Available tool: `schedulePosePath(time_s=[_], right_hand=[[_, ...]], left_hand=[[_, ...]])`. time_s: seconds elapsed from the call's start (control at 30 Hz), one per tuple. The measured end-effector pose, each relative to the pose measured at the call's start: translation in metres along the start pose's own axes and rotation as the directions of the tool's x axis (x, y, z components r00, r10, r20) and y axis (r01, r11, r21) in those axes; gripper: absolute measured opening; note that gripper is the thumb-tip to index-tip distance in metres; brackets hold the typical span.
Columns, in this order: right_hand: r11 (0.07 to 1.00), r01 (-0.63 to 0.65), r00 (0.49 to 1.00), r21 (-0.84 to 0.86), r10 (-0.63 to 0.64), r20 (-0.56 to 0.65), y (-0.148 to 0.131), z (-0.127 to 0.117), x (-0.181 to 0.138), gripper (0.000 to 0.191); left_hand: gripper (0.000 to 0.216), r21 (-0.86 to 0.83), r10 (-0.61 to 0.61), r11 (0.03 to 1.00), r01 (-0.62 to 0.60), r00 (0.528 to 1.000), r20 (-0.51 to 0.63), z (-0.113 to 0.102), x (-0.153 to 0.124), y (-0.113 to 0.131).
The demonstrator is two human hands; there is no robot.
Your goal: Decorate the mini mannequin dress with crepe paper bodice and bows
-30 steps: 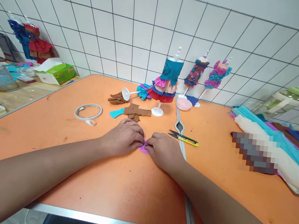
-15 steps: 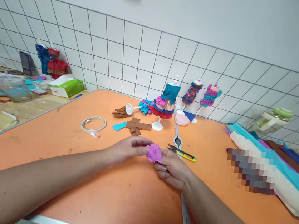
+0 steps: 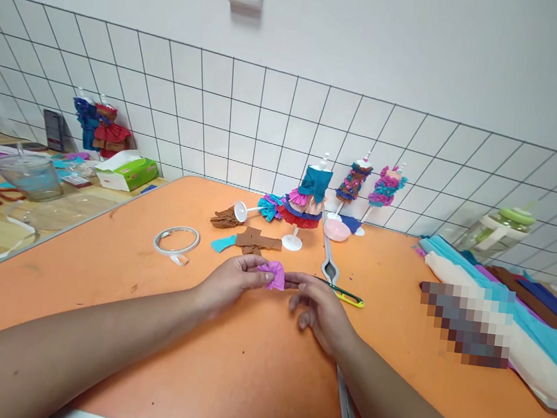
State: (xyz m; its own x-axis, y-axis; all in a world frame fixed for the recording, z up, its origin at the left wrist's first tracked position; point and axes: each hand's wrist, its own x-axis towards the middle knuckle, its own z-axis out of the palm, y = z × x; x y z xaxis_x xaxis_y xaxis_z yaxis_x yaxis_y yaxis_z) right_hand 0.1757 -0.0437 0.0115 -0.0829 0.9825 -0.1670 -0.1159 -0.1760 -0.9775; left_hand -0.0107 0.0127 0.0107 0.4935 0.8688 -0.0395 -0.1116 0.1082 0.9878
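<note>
A small ruffled piece of purple crepe paper is held just above the orange table. My left hand pinches its left side with thumb and fingers. My right hand touches its right edge with an outstretched finger, the other fingers loosely curled. Behind my right hand lie yellow-handled thread snips. Further back stands a small mannequin in a teal, pink and red paper dress, with brown paper pieces and a teal scrap in front of it.
A roll of white tape lies to the left. Two more dressed mannequins, a pink bowl and a fallen mannequin stand near the tiled wall. Folded crepe sheets fill the right side. A tissue box sits on the neighbouring table.
Both hands lifted the purple paper off the table, where they had pressed it flat. My right hand has slid off it to its right edge. The camera tilted upward.
</note>
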Motion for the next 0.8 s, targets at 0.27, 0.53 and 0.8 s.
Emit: schedulePosePath(time_s=[0.27,0.53,0.8], right_hand=[[0.748,0.252,0.935,-0.614,-0.352,-0.044,-0.002,0.005,-0.002,0.015],[0.625,0.299,0.928,-0.721,-0.368,0.066,-0.003,0.006,-0.006,0.014],[0.764,0.183,0.972,-0.619,-0.233,-0.001,-0.002,0.003,-0.002,0.016]], left_hand=[[0.049,0.337,-0.065,0.941,0.034,0.995,0.082,0.008,-0.005,0.002],[0.038,0.633,-0.014,0.771,-0.068,0.992,0.124,0.015,-0.014,0.006],[0.048,0.595,0.047,0.792,-0.136,0.986,0.162,0.016,-0.014,0.001]])
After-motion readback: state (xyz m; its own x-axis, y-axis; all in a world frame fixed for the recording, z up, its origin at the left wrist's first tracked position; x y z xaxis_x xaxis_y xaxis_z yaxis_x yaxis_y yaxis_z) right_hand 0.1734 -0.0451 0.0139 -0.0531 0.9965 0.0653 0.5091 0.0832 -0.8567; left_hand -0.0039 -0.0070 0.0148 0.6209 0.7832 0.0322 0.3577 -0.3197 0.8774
